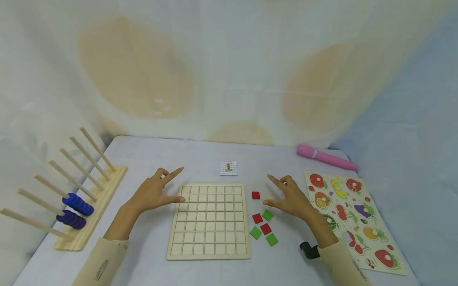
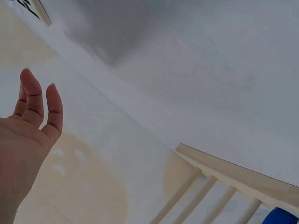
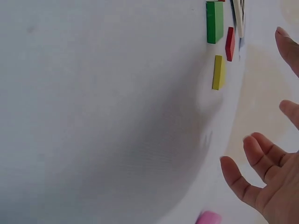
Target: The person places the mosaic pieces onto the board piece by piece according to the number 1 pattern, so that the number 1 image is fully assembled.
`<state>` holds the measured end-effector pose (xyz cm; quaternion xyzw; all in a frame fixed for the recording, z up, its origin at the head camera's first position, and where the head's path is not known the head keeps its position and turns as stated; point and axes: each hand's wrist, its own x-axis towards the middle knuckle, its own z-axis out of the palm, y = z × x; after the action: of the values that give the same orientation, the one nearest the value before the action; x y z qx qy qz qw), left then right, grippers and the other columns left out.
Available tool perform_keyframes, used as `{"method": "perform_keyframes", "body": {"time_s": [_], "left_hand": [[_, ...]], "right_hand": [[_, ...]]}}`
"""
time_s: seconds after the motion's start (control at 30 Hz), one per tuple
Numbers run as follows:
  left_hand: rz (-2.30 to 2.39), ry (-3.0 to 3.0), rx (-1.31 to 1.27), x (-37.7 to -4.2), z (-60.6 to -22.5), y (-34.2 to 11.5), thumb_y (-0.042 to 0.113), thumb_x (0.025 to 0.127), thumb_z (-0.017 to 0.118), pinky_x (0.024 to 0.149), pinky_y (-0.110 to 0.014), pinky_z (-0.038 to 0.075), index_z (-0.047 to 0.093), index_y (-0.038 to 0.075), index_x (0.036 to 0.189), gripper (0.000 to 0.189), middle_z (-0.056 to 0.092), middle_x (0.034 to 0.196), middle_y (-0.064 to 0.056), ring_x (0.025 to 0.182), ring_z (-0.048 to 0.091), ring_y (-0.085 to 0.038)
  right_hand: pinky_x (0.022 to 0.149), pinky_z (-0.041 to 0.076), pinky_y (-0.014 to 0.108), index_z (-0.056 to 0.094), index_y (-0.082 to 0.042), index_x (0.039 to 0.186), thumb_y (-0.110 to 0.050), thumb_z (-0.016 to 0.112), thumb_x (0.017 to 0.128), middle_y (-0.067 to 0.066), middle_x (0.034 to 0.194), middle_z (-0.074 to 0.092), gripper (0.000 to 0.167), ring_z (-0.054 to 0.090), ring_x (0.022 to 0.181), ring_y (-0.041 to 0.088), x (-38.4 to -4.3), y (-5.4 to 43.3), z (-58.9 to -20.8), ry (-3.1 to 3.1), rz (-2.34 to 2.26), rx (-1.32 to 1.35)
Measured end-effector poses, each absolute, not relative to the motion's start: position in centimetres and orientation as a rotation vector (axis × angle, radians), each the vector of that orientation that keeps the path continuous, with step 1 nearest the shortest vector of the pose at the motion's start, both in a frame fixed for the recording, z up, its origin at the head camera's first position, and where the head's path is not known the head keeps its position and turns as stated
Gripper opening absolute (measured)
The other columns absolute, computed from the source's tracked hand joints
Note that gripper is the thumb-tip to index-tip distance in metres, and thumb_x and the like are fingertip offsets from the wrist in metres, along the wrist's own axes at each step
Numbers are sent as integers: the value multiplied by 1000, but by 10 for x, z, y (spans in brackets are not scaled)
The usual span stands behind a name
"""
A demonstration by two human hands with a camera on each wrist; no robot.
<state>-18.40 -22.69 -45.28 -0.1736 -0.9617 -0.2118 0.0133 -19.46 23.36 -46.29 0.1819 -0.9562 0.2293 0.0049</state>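
Observation:
My left hand (image 1: 154, 192) hovers by the upper left corner of a wooden grid board (image 1: 209, 222), index finger and thumb spread apart with nothing between them. On the other side my right hand (image 1: 290, 198) is held the same way, empty, over a yellow tile (image 3: 218, 73) that it partly covers in the head view. Red tiles (image 1: 266, 228) and green tiles (image 1: 272, 239) lie loose right of the board. Behind the board sits a small card (image 1: 228, 168) printed with a grid and a red, green and yellow pattern.
At the left stands a wooden peg rack (image 1: 103, 186) with blue rings (image 1: 78, 204) on two pegs. A fruit puzzle board (image 1: 352, 222) lies at the right, a pink marker-shaped object (image 1: 327, 157) behind it. Near my right sleeve is a small black object (image 1: 309, 250).

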Motion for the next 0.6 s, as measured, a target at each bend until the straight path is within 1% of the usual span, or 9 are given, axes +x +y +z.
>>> {"method": "perform_keyframes", "body": {"time_s": [0.2,0.33,0.43,0.6], "left_hand": [[-733,-3040,-562,-172,-459,-230,72,70,74,61,-29,35,38,34,153,99,49,118,-9,65,38,-13],[-749,-3092,-554,-166,-465,-232,67,66,80,61,-28,35,41,32,151,100,50,112,-5,65,37,-12],[-751,-3127,-549,-163,-468,-234,64,64,83,61,-28,36,42,32,151,101,48,110,-3,65,40,-12],[-752,-3174,-536,-161,-471,-237,65,63,83,61,-30,36,41,33,152,103,46,111,-4,66,40,-13]], "right_hand": [[72,45,34,46,-23,150,-54,78,79,15,118,46,85,49,100,27,-187,236,-470,-3041,708,533],[70,45,33,49,-20,148,-49,80,79,15,116,48,81,50,96,25,-181,238,-474,-3045,705,530],[68,43,32,51,-19,146,-48,80,79,14,115,48,79,49,93,23,-177,239,-475,-3042,708,535],[68,43,32,52,-18,145,-50,79,79,14,114,49,78,49,90,22,-174,241,-477,-3029,720,531]]}}
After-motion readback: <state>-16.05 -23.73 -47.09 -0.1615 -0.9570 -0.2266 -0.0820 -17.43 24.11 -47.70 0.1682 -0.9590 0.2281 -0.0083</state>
